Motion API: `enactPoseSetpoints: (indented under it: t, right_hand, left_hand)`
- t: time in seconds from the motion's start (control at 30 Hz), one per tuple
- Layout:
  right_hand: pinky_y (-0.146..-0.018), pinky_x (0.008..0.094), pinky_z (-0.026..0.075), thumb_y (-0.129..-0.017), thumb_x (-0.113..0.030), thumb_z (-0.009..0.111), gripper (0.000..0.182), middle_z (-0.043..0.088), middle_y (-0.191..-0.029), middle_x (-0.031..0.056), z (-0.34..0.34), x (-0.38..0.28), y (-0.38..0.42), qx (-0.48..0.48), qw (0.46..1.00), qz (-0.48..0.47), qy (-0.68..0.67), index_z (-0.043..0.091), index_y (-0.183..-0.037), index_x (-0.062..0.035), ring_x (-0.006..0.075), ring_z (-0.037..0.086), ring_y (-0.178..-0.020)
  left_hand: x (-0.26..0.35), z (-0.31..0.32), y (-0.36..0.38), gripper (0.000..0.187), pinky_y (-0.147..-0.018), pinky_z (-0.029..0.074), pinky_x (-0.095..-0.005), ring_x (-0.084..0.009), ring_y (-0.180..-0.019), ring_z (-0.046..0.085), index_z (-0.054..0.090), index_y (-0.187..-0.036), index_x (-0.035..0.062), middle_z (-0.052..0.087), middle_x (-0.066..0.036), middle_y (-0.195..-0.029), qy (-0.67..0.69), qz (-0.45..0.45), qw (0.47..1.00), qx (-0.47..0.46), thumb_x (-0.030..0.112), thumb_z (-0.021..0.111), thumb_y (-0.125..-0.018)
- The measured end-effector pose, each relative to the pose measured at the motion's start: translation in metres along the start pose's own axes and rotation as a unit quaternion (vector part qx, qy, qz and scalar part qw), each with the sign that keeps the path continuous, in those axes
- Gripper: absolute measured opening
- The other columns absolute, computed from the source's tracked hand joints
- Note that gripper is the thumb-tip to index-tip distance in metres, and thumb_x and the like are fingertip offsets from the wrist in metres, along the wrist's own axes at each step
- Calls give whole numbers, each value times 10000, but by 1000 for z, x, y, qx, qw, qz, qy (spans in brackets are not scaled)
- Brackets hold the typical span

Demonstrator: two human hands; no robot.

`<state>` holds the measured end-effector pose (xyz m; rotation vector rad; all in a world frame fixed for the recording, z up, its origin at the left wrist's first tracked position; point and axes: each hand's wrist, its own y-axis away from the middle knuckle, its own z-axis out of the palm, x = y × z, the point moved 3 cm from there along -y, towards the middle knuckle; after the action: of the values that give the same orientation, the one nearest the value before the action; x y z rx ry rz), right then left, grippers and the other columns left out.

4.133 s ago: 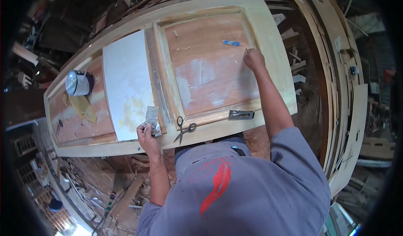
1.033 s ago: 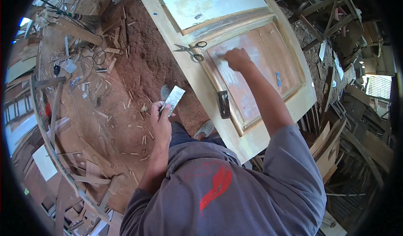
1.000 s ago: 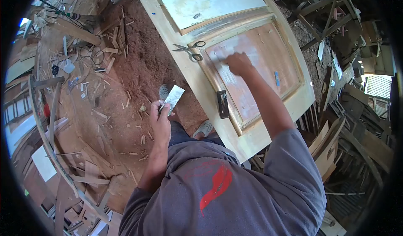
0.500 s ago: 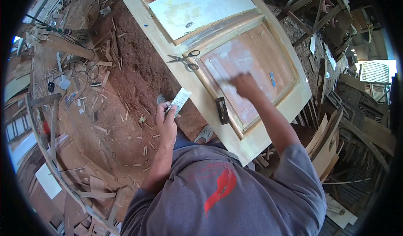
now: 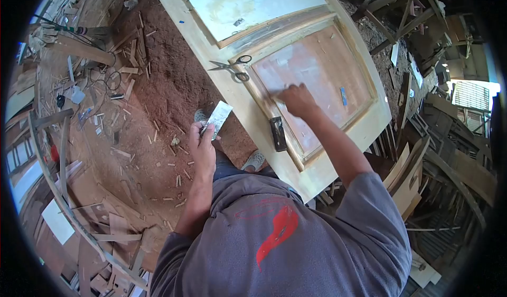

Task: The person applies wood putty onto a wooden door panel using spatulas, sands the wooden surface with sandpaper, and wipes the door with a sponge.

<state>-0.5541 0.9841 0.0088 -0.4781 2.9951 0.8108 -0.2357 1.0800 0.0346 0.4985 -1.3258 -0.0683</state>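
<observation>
My left hand (image 5: 203, 148) grips a flat, silvery-white smeared plate (image 5: 219, 117) by its lower end, beside the door's near edge. Over the recessed panel (image 5: 317, 67) of a pale wooden door (image 5: 325, 176), my right hand (image 5: 300, 101) is closed, its fingertips close to the inner moulding; what it holds I cannot make out. Whitish smears cover part of that panel. Scissors (image 5: 242, 76) with dark handles lie on the door frame to the left of the right hand. Below them rests a black block-shaped object (image 5: 278, 134). A small blue strip (image 5: 344, 96) is on the panel.
A white sheet (image 5: 259, 3) lies across the door's far part. Wood offcuts (image 5: 134, 54) and reddish sawdust (image 5: 177, 59) litter the floor at left. Stacked boards (image 5: 406, 183) stand close on the right, with a timber frame (image 5: 404, 19) behind.
My right hand has moved slightly left, nearer the panel's moulding. My left hand and the plate have shifted a little left and toward me.
</observation>
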Motion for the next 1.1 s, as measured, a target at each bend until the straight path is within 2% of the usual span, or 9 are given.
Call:
enactPoseSetpoints:
  t: [0.07,0.3,0.4,0.5,0.7,0.83,0.93,1.03,1.1]
  right_hand:
    - [-980,503,460,-825,-7,584,430,728,-1039,62,22,1,47,5,1000,0,6,737,-1164,-222,260,645,-1104]
    - [-937,474,454,-894,-128,570,257,716,-965,24,94,19,184,34,999,16,-22,749,-1049,-228,222,641,-1069]
    - [-919,463,455,-900,-144,582,219,725,-957,30,67,24,188,-80,996,43,3,753,-1016,-218,224,656,-1030]
    - [-898,456,456,-904,-157,583,187,730,-927,43,50,39,145,66,997,31,13,752,-968,-206,226,667,-993]
    - [-862,476,463,-882,-146,586,157,715,-828,47,73,41,153,104,994,41,1,740,-889,-172,236,670,-973]
    - [-923,485,481,-841,-126,587,197,755,-876,81,94,61,201,-24,996,86,-23,764,-913,-174,262,715,-943]
    - [-895,497,521,-822,-101,584,292,761,-949,144,83,90,190,46,978,137,-147,788,-1020,-168,338,723,-954]
    - [-860,512,546,-804,-71,578,385,742,-1005,210,29,110,154,212,901,211,-315,780,-1121,-149,408,699,-966]
    - [-876,508,548,-816,-51,575,410,728,-1017,237,-3,119,113,236,892,226,-311,769,-1166,-138,427,689,-957]
  left_hand:
    - [2,8,-1,123,-694,502,-268,-109,-792,576,579,-1056,27,605,-47,-980,-3,0,1000,-21,135,623,-1015]
    - [3,30,6,119,-678,507,-259,-113,-803,579,584,-1063,27,604,-39,-984,-24,18,998,-63,134,613,-1019]
    - [-1,35,10,131,-647,495,-257,-103,-790,581,579,-1077,32,600,-34,-969,-22,39,997,-68,145,614,-1021]
    - [12,45,23,139,-639,493,-258,-100,-783,580,570,-1085,36,597,-34,-966,-65,-2,996,-68,152,613,-1023]
    - [30,51,28,135,-689,491,-264,-100,-774,577,566,-1084,46,603,-34,-967,-88,20,993,-73,151,620,-1019]
    - [26,66,23,126,-705,497,-273,-111,-783,580,565,-1080,45,611,-44,-969,-79,26,994,-68,141,619,-1018]
    - [25,81,18,131,-710,493,-268,-119,-782,581,566,-1074,42,619,-45,-964,-89,15,991,-94,144,623,-1016]
    - [24,94,-4,133,-724,494,-272,-126,-801,581,568,-1070,40,622,-45,-970,-99,6,988,-116,149,624,-1017]
    - [32,105,-24,129,-738,493,-277,-125,-814,578,569,-1067,39,621,-44,-972,-99,-28,988,-115,146,620,-1019]
